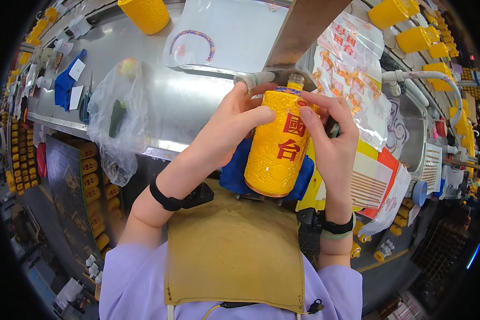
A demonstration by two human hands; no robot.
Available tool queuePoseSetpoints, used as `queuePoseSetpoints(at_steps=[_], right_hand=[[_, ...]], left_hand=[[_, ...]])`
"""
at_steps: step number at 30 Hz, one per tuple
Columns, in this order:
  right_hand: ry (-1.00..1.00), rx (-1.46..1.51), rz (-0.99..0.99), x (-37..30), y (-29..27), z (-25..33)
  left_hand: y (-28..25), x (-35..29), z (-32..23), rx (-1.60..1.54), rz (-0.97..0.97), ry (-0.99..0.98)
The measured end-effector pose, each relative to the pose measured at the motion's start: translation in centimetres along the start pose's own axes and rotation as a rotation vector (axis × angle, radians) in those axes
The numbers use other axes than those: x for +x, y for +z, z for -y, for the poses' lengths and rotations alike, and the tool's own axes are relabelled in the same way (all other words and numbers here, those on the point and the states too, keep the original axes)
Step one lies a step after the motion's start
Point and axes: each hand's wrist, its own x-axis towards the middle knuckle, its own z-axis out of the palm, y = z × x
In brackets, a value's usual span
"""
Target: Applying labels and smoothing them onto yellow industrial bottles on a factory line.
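A yellow embossed bottle (272, 154) with red characters and a clear glass neck lies tilted in front of me, neck away from me. A blue-patterned band (288, 91) rings its shoulder. My left hand (244, 109) grips the upper left side, thumb on the front; a grey cloth cover (257, 79) wraps one fingertip. On the right shoulder, the thumb and bent fingers of my right hand (330, 120) press near the band; some of those fingers are hidden behind the bottle. Under its lower part is a blue padded rest (232, 173).
A brown upright post (298, 37) rises just beyond the bottle. Sheets of printed decals (352, 69) lie to the right, before a sink (413, 128) with a white tap pipe. On the left are a plastic bag (120, 114) and a blue cloth (66, 85). Another yellow bottle (144, 15) stands at the back.
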Motion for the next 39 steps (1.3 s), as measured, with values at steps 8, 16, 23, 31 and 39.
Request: queuePoseSetpoints(at_steps=[8,16,23,31,39], right_hand=[[0.070,0.149,0.000,0.3,0.2,0.2],[0.104,0.263,0.009,-0.3,-0.2,1.3],[0.087,0.282,-0.004,-0.2,0.0,1.3],[0.094,0.274,0.007,-0.3,-0.1,1.4],[0.101,0.278,-0.001,-0.4,0.1,1.1]], left_hand=[[-0.2,0.2,0.6,0.497,0.007,0.428],[0.8,0.0,-0.1,0.573,0.013,0.550],[1.1,0.6,0.3,0.480,-0.091,0.526],[1.0,0.7,0.3,0.468,-0.090,0.477],[1.0,1.1,0.5,0.450,-0.104,0.482]])
